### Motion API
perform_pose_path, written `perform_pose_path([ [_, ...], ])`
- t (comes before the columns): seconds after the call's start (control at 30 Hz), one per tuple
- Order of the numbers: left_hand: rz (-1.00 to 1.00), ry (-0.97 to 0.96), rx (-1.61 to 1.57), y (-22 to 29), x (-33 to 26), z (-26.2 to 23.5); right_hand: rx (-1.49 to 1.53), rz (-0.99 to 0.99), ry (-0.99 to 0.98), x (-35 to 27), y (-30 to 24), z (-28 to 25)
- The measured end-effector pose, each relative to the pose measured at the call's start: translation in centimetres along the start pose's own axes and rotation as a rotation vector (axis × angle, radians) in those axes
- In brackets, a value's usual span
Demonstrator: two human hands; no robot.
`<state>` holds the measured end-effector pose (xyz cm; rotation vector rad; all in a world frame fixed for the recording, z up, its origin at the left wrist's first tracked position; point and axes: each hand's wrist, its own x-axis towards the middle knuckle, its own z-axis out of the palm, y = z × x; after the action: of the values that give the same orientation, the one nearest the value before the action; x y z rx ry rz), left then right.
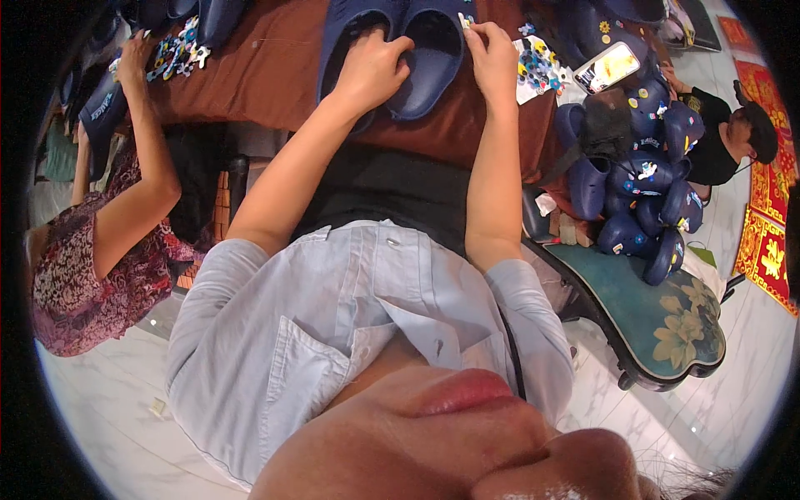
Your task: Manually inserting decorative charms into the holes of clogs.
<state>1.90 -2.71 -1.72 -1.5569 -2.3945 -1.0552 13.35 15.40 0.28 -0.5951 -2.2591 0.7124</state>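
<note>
A pair of dark blue clogs lies side by side on the brown cloth at the top middle, the left clog (332, 58) and the right clog (431, 71). My left hand (373, 73) is closed at the left clog's opening, its fingers curled inside and over the inner edge; the fingertips are partly hidden. Beside the right clog, my right hand (495, 60) pinches a small whitish shoe charm (464, 22) between thumb and finger. A pile of colourful loose charms (540, 71) lies on white backing just right of that hand.
A lit phone (607, 68) rests by a heap of charm-covered blue clogs (642, 171) at right. Below them stands a green flower-patterned stool (633, 300). A co-worker in a patterned top (104, 250) handles a clog at left; another person in black (717, 137) is at far right.
</note>
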Motion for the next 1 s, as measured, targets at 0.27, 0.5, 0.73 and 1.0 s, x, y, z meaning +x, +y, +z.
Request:
perform_pose_path([
  [0.27, -0.010, -0.001, -0.004, 0.0, 0.0, 0.0, 0.015, 0.077, 0.044, 0.6, -0.5, 0.0],
  [0.5, -0.021, -0.009, -0.002, 0.1, -0.1, -0.2, -0.010, 0.058, 0.063, 0.3, -0.5, -0.1],
  [0.73, -0.009, -0.028, -0.036, 0.2, 0.2, 0.0, -0.022, 0.118, 0.272, -0.6, 6.6, -4.3],
  [1.0, -0.040, -0.023, -0.003, 0.4, 0.1, -0.4, -0.280, 0.239, 0.175, -1.9, 8.7, -7.9],
])
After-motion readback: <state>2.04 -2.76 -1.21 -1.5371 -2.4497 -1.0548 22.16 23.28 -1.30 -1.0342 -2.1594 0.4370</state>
